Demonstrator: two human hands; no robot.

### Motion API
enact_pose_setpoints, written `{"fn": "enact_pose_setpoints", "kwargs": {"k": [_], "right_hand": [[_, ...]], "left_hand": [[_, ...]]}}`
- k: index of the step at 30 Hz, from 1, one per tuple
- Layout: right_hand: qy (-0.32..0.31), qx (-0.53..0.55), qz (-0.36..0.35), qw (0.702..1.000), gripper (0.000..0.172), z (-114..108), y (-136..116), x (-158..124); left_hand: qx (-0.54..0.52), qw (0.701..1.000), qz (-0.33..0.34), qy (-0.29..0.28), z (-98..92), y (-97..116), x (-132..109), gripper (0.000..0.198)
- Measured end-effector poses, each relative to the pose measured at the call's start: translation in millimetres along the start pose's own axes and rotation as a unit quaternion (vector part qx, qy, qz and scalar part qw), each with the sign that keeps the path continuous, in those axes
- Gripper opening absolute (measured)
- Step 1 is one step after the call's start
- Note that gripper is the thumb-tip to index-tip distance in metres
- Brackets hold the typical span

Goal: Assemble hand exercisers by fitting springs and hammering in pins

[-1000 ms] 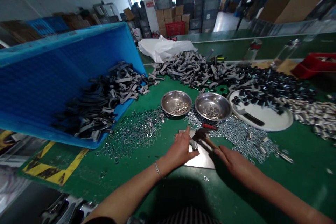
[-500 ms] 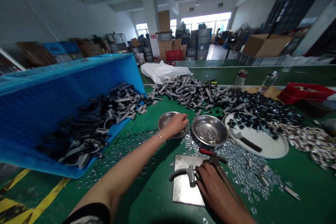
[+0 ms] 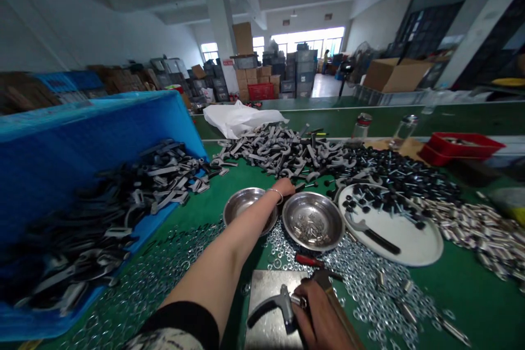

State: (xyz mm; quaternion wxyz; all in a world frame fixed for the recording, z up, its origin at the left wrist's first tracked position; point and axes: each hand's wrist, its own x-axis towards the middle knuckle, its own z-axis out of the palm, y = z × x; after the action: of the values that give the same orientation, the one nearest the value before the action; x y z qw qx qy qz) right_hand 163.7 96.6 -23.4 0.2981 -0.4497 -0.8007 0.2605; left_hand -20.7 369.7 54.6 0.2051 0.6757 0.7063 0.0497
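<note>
My left hand (image 3: 286, 187) reaches past the left steel bowl (image 3: 241, 199) to the near edge of a pile of grey metal castings (image 3: 283, 145). Its fingers look curled beside a dark handle-like piece; what they hold is hidden. Low in the view, my right hand (image 3: 318, 311) is closed on a small ribbed metal piece (image 3: 298, 301), like a spring or thread. That piece meets the side of a grey T-shaped casting with a curved dark arm (image 3: 273, 306), lying over a flat metal plate (image 3: 260, 290). Beside this hand lies a hammer (image 3: 324, 280).
A second steel bowl (image 3: 314, 221) contains small metal pins. The white oval plate (image 3: 426, 246) bears black-headed screws and a lever. Loose washers (image 3: 369, 279) cover the green table around a red-handled tool (image 3: 308, 260). At left stands a blue crate (image 3: 180, 126) of castings; a red bin (image 3: 443, 147) sits far right.
My left hand has moved from above the left bowl forward to the castings. The ribbed piece by my right hand now shows more clearly. The view has shifted to the right.
</note>
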Motion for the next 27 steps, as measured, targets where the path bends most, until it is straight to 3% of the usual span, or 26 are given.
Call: {"fn": "enact_pose_setpoints", "kwargs": {"k": [4, 8, 12, 14, 16, 17, 18, 20, 22, 24, 27], "right_hand": [[-0.013, 0.141, 0.043, 0.989, 0.018, -20, -25, 1], [-0.027, 0.299, 0.167, 0.939, 0.034, -34, -52, -3], [0.012, 0.446, 0.212, 0.869, 0.042, -35, -58, -10], [-0.009, 0.513, 0.256, 0.819, 0.039, -34, -58, -16], [-0.07, 0.544, 0.288, 0.785, 0.036, -35, -62, -22], [-0.101, 0.534, 0.29, 0.788, 0.037, -36, -66, -25], [-0.129, 0.5, 0.281, 0.809, 0.038, -38, -70, -27], [-0.144, 0.368, 0.221, 0.892, 0.04, -42, -80, -29], [-0.115, 0.197, 0.129, 0.965, 0.036, -45, -88, -29], [-0.087, 0.069, 0.054, 0.992, 0.029, -47, -95, -29], [-0.087, -0.014, 0.01, 0.996, 0.025, -50, -100, -32]], "left_hand": [[-0.042, 0.998, 0.019, 0.042, -20.3, -18, -25, 0.031], [-0.095, 0.986, 0.058, 0.124, -53.5, -41, -78, 0.018], [-0.173, 0.96, 0.076, 0.207, -74.9, -67, -163, 0.031], [-0.255, 0.93, 0.106, 0.244, -71.5, -74, -214, 0.03], [-0.319, 0.901, 0.124, 0.265, -54.7, -77, -266, 0.026], [-0.332, 0.899, 0.12, 0.26, -41.3, -76, -290, 0.025], [-0.335, 0.906, 0.107, 0.236, -25.2, -73, -313, 0.025], [-0.371, 0.912, 0.073, 0.157, 11.6, -63, -349, 0.029], [-0.45, 0.888, 0.036, 0.088, 46.5, -49, -373, 0.035], [-0.514, 0.856, 0.011, 0.048, 71.4, -37, -385, 0.04], [-0.552, 0.833, 0.003, 0.029, 86.4, -27, -389, 0.045]]}}
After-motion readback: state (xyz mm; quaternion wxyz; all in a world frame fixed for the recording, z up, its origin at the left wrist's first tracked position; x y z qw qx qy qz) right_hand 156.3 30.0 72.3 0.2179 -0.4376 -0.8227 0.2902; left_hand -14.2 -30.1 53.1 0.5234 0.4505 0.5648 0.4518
